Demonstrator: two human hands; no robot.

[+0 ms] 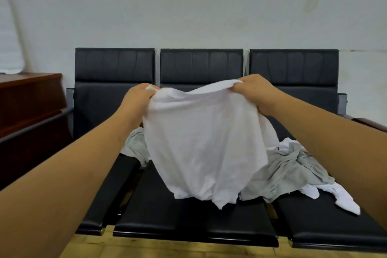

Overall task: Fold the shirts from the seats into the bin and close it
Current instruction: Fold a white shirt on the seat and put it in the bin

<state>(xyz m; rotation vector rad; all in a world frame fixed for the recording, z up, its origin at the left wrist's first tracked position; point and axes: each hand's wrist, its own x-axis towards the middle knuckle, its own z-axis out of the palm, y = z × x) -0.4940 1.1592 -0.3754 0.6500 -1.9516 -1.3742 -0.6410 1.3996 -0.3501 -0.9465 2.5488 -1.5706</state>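
A white shirt [203, 142] hangs in front of me above the middle seat [188, 220] of a black three-seat bench. My left hand [138, 98] grips its top left edge and my right hand [255, 92] grips its top right edge. The cloth sags between them, and its lower end touches the seat. Behind it lies a heap of grey shirts [289, 172], partly hidden, with another white shirt [343, 199] spilling onto the right seat [335, 230]. No bin is in view.
A brown wooden cabinet [29, 98] stands at the left beside the bench's dark armrest [35, 125]. The bench backs [201, 65] stand against a pale wall. A strip of yellowish wooden floor [146, 249] shows below the seats' front edge.
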